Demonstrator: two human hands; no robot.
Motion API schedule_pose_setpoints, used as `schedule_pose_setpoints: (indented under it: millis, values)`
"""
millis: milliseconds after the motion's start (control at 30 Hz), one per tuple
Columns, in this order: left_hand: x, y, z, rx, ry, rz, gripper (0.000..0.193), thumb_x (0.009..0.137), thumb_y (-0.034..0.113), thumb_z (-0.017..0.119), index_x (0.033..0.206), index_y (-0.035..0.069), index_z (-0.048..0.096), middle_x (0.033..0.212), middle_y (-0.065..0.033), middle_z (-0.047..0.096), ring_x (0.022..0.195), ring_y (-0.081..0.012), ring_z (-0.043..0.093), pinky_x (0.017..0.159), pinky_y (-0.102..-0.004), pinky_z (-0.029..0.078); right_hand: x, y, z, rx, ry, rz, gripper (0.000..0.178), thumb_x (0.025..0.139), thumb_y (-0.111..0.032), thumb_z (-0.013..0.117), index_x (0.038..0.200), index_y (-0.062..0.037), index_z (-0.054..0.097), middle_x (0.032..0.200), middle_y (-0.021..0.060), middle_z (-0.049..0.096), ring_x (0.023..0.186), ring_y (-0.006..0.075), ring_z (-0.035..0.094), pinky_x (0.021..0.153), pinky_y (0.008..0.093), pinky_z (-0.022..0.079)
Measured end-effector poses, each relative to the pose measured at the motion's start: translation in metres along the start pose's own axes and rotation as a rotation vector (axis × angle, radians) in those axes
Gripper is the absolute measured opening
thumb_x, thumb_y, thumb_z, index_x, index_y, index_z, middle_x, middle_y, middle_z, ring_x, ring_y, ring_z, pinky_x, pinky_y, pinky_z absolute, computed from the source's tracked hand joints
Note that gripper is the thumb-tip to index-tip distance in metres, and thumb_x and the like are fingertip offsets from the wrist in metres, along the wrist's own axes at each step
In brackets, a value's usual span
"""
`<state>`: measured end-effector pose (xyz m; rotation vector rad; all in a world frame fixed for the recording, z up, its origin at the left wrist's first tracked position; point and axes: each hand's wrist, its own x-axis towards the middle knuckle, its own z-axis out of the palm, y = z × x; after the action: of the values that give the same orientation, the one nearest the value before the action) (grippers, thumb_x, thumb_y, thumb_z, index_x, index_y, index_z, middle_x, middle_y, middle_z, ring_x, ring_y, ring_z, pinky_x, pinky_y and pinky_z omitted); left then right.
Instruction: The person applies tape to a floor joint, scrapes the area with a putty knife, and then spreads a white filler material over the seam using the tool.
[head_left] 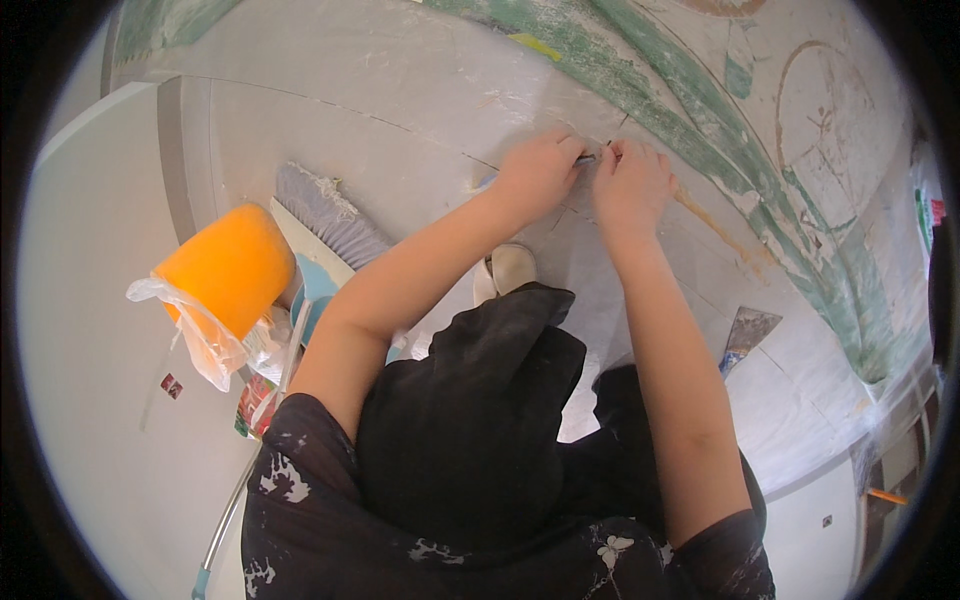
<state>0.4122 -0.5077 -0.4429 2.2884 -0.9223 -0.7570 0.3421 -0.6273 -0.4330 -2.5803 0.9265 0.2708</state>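
Observation:
My two hands are close together over the grey floor. The fingers of my left hand (538,175) are closed round a slim dark-and-blue object (586,159), whose kind I cannot make out. My right hand (632,185) is beside it, fingers bent and pressed together near the object's tip; whatever they pinch is hidden. Beyond my right hand, a tan, stick-like strip (712,215) runs along the floor; I cannot tell whether the hand touches it. A scraper (748,335) with a wide metal blade lies to the right of my right forearm.
An orange bucket (228,268) with a clear plastic bag stands at the left, beside a grey-bristled broom (330,215) and a blue dustpan (318,285). Dusty green sheeting (690,115) stretches across the far right floor. A white panel (100,250) borders the left.

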Motion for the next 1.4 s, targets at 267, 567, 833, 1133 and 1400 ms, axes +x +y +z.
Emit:
schedule_pose_setpoints:
  millis: [267,567,833,1133,1400]
  values:
    - [-0.002,0.000,-0.003,-0.086,0.017,-0.027,0.013,0.082,0.013,0.060,0.092,0.005,0.061,0.092,-0.0149,0.060,0.085,-0.0362,0.059,0.071,-0.0433,0.047,0.001,0.001,-0.003,0.005,0.051,-0.057,0.015,0.082,-0.024,0.058,0.084,-0.0122,0.067,0.090,0.0067,0.064,0.094,0.0287,0.056,0.081,0.0436,0.040]
    - [-0.009,0.001,-0.011,-0.131,-0.007,-0.122,0.015,0.083,0.015,0.059,0.093,0.004,0.061,0.091,-0.0154,0.060,0.085,-0.0369,0.058,0.072,-0.0429,0.046,-0.001,0.003,-0.003,0.038,0.038,-0.070,0.018,0.080,-0.029,0.063,0.085,-0.0115,0.065,0.088,0.0062,0.063,0.094,0.0283,0.056,0.081,0.0451,0.040]
    - [-0.008,0.003,-0.010,-0.114,-0.006,-0.132,0.015,0.082,0.014,0.060,0.092,0.003,0.062,0.091,-0.0168,0.060,0.084,-0.0379,0.057,0.071,-0.0424,0.046,-0.002,0.004,0.009,-0.133,0.023,-0.165,0.018,0.087,-0.026,0.054,0.089,-0.0106,0.063,0.092,0.0080,0.061,0.092,0.0285,0.056,0.079,0.0443,0.041]
    - [-0.004,-0.001,-0.009,-0.052,0.039,-0.069,0.015,0.082,0.013,0.063,0.092,0.001,0.061,0.083,-0.0168,0.058,0.077,-0.0349,0.057,0.068,-0.0393,0.046,-0.010,0.011,0.013,-0.076,0.089,-0.119,0.016,0.084,-0.023,0.053,0.088,-0.0098,0.061,0.091,0.0092,0.059,0.093,0.0278,0.054,0.081,0.0429,0.040]
    - [-0.004,-0.005,-0.004,-0.177,0.074,-0.107,0.017,0.083,0.014,0.064,0.093,0.001,0.061,0.086,-0.0162,0.059,0.078,-0.0331,0.057,0.070,-0.0379,0.046,-0.015,0.020,0.008,-0.118,0.117,-0.074,0.015,0.084,-0.023,0.054,0.089,-0.0100,0.059,0.091,0.0094,0.058,0.092,0.0280,0.054,0.076,0.0445,0.041]
